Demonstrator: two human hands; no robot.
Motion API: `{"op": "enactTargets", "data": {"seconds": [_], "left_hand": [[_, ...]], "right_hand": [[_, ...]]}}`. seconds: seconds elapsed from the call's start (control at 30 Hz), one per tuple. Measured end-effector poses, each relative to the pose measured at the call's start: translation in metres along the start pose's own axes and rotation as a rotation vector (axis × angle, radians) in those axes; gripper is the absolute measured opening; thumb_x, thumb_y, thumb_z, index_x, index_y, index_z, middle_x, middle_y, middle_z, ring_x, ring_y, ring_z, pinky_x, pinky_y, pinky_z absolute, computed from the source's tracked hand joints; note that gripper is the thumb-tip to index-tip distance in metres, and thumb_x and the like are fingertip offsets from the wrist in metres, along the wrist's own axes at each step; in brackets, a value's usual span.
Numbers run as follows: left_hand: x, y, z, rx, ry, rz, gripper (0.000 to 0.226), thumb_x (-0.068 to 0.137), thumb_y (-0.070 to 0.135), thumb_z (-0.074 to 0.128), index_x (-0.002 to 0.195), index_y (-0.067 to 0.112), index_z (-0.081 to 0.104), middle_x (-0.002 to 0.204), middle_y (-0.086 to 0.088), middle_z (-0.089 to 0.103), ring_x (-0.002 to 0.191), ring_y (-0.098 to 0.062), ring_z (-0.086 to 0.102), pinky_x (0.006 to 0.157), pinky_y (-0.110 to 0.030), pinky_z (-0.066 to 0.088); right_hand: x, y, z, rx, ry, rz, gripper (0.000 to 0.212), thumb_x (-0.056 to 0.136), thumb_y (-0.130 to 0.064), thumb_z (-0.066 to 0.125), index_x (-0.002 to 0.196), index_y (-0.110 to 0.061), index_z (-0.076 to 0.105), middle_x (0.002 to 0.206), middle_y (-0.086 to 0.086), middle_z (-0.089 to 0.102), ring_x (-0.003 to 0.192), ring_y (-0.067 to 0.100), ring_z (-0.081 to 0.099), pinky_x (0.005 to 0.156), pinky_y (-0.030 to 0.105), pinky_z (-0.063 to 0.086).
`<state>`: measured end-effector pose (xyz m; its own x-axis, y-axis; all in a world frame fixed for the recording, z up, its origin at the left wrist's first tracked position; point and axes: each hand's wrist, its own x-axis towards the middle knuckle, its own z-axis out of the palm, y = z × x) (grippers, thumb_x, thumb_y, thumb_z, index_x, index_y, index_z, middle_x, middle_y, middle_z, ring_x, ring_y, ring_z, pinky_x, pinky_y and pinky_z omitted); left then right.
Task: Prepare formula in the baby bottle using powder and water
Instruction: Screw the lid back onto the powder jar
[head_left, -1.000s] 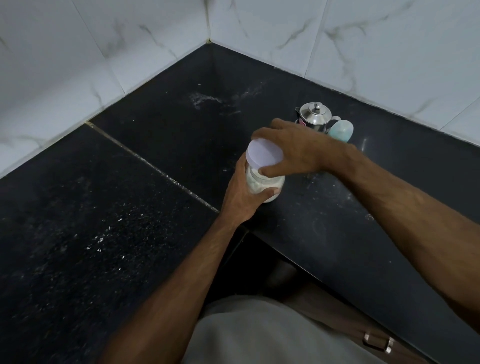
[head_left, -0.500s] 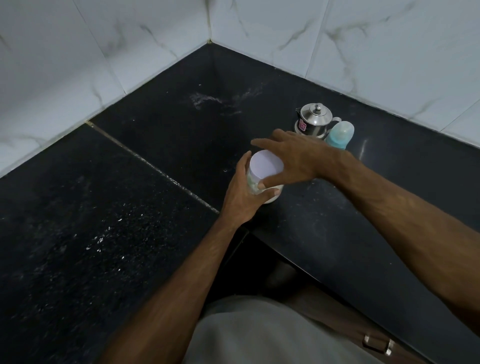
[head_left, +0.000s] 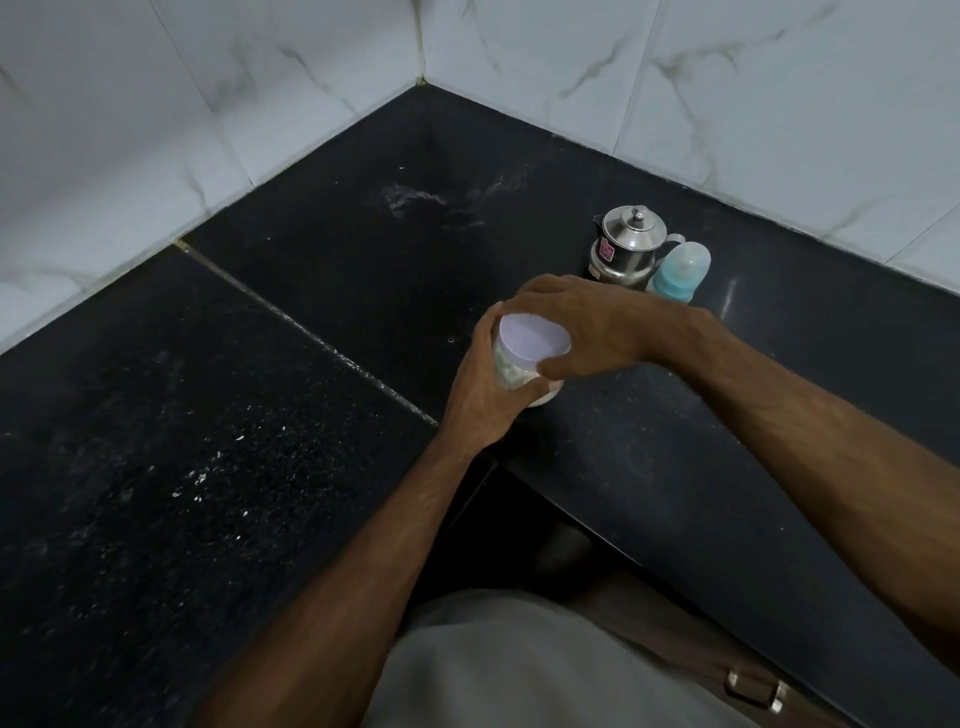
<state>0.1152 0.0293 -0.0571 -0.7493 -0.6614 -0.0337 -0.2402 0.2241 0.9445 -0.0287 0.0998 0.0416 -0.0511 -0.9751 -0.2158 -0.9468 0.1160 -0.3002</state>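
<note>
A clear jar of white powder (head_left: 511, 375) stands near the inner corner edge of the black counter. My left hand (head_left: 483, 395) grips its body from the left. My right hand (head_left: 576, 325) curls over its pale lilac lid (head_left: 532, 338), with fingers behind and the thumb in front of it. A baby bottle with a blue collar and clear cap (head_left: 680, 273) stands behind my right hand. Touching it on the left is a small steel kettle with a lid (head_left: 626, 247).
The black granite counter (head_left: 260, 415) wraps an L-shaped corner below white marble wall tiles. A seam runs diagonally across it on the left. A drawer handle (head_left: 753, 688) shows below the counter's front edge at lower right.
The jar came down from a raised position onto the counter. My right hand shifted from the side of the lid to curl over its top.
</note>
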Motion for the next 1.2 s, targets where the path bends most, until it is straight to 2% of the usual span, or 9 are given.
{"op": "enactTargets", "data": {"seconds": [0.17,0.33,0.5,0.63,0.7,0.83,0.9,1.03,1.2], "left_hand": [[-0.001,-0.002,-0.002,-0.006,-0.028,0.03,0.105,0.071,0.026,0.085,0.151,0.023,0.018,0.152,0.004,0.034,0.132,-0.002,0.033,0.109,-0.03,0.034],[-0.001,-0.005,-0.002,-0.023,-0.021,0.052,0.097,0.07,0.025,0.086,0.145,0.026,0.026,0.136,0.02,0.039,0.118,0.021,0.039,0.092,-0.001,0.035],[-0.001,-0.004,-0.003,-0.018,-0.025,0.037,0.104,0.07,0.03,0.085,0.151,0.024,0.02,0.15,0.009,0.035,0.129,0.001,0.036,0.104,-0.023,0.037],[-0.002,-0.003,-0.002,-0.02,-0.011,0.039,0.101,0.071,0.03,0.085,0.149,0.023,0.023,0.147,0.009,0.039,0.129,-0.002,0.04,0.103,-0.025,0.039],[-0.001,-0.003,-0.001,-0.021,-0.006,0.036,0.1,0.071,0.028,0.086,0.149,0.022,0.023,0.148,0.006,0.039,0.131,-0.005,0.039,0.108,-0.03,0.039],[-0.001,-0.003,-0.004,0.005,-0.027,0.026,0.106,0.07,0.034,0.085,0.152,0.025,0.018,0.152,0.006,0.033,0.13,-0.002,0.034,0.104,-0.028,0.036],[-0.001,-0.003,-0.003,0.002,-0.024,0.026,0.105,0.07,0.033,0.085,0.151,0.024,0.019,0.15,0.007,0.035,0.128,-0.001,0.035,0.103,-0.026,0.037],[-0.001,-0.005,-0.002,-0.001,-0.01,0.033,0.102,0.071,0.028,0.086,0.15,0.022,0.022,0.148,0.01,0.037,0.131,-0.002,0.038,0.108,-0.03,0.039],[0.0,-0.002,-0.002,0.026,-0.021,0.017,0.105,0.07,0.031,0.085,0.152,0.026,0.018,0.152,0.004,0.033,0.133,-0.007,0.034,0.105,-0.03,0.036]], "right_hand": [[0.001,-0.001,0.003,-0.156,0.055,0.136,0.082,0.077,-0.07,0.06,0.144,-0.03,0.035,0.137,0.001,0.047,0.121,0.022,0.05,0.098,0.041,0.046],[-0.006,-0.003,0.0,0.122,-0.001,0.004,0.077,0.08,-0.032,0.073,0.146,-0.027,0.033,0.147,-0.001,0.038,0.13,0.019,0.042,0.104,0.034,0.038],[-0.002,-0.006,0.006,-0.154,0.106,0.168,0.085,0.079,-0.067,0.061,0.148,-0.03,0.028,0.139,0.0,0.045,0.123,0.021,0.049,0.096,0.038,0.045],[-0.006,-0.003,0.007,0.142,0.006,0.073,0.085,0.08,-0.041,0.071,0.15,-0.033,0.023,0.152,-0.005,0.03,0.134,0.019,0.036,0.105,0.038,0.039],[-0.005,-0.002,0.008,0.164,-0.002,0.055,0.083,0.079,-0.031,0.073,0.149,-0.031,0.027,0.149,-0.003,0.035,0.132,0.019,0.038,0.105,0.038,0.04],[-0.004,-0.005,0.01,-0.109,0.102,0.195,0.086,0.08,-0.062,0.064,0.15,-0.031,0.024,0.14,0.001,0.044,0.124,0.021,0.048,0.097,0.038,0.045],[-0.004,-0.004,0.011,-0.075,0.075,0.172,0.087,0.08,-0.06,0.064,0.151,-0.031,0.022,0.146,0.001,0.039,0.129,0.023,0.043,0.101,0.04,0.044],[-0.006,-0.001,0.008,0.165,0.002,0.073,0.085,0.08,-0.03,0.073,0.15,-0.03,0.024,0.15,-0.002,0.034,0.133,0.019,0.038,0.107,0.039,0.04],[-0.005,-0.005,0.011,-0.089,0.136,0.214,0.088,0.078,-0.062,0.067,0.149,-0.031,0.026,0.14,0.001,0.043,0.124,0.022,0.047,0.098,0.038,0.046]]}}
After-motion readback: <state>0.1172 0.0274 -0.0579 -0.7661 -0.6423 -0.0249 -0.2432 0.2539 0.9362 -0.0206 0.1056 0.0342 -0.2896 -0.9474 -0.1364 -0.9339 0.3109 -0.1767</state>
